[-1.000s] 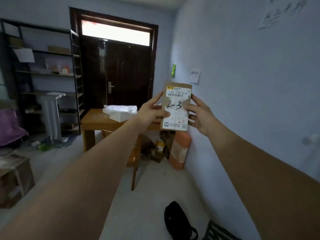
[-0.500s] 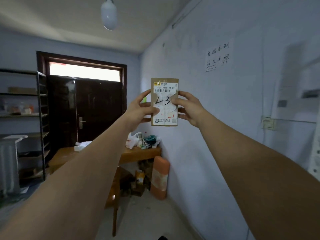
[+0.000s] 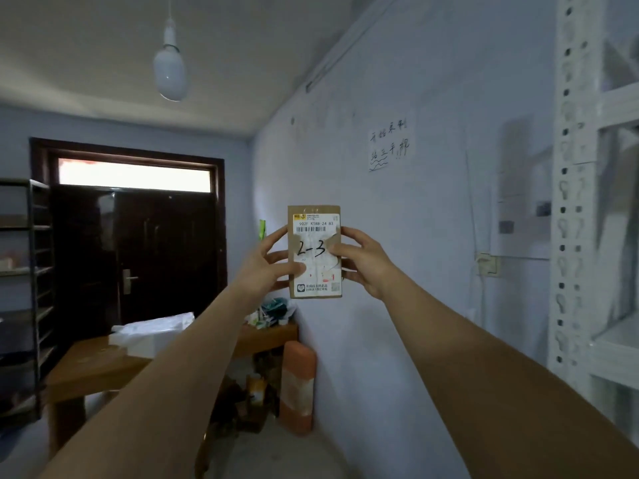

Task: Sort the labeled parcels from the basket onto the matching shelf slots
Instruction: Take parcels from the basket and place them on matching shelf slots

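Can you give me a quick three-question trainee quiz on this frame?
1. True or false: the parcel is held by one hand only.
2. What is handwritten on the parcel's label? A) 1-2 B) 2-3 C) 3-4
3. Fill in: the white shelf stands at the ___ edge of the view.

Key
1. False: the left hand and the right hand each have a grip on one side edge, with the parcel upright and its label facing the camera.
2. B
3. right
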Tool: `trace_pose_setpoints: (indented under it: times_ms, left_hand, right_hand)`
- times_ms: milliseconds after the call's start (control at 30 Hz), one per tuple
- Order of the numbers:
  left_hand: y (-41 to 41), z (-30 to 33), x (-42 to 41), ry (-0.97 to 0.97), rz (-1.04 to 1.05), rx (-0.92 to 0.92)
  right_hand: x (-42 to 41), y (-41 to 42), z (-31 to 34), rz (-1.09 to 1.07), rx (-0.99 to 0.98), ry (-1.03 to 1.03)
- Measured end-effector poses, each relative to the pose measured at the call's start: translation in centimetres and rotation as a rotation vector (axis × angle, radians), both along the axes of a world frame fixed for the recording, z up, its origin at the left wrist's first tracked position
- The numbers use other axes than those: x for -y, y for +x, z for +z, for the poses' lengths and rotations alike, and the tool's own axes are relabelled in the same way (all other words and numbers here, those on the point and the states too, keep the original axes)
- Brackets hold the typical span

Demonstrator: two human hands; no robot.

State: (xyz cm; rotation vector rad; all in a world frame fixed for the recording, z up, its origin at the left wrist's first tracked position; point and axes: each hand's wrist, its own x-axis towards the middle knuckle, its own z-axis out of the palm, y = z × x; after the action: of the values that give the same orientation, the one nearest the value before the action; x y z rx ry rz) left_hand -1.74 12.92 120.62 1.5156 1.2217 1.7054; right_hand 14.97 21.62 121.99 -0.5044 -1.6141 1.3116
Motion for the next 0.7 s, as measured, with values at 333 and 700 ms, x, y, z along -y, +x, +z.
trace_pose_setpoints:
  times_ms: [333,700]
  left_hand:
    - [15.0,-1.6,-4.8,0.007,-0.336,0.084]
    - [32.4,-1.3,-0.2,-0.006,-0.793,0.026]
  right_hand:
    - [1.8,16.6,-1.0,-0.358,-0.023,-0.025]
    - [15.6,32.7,-1.6,-0.838,-0.039,-0.001]
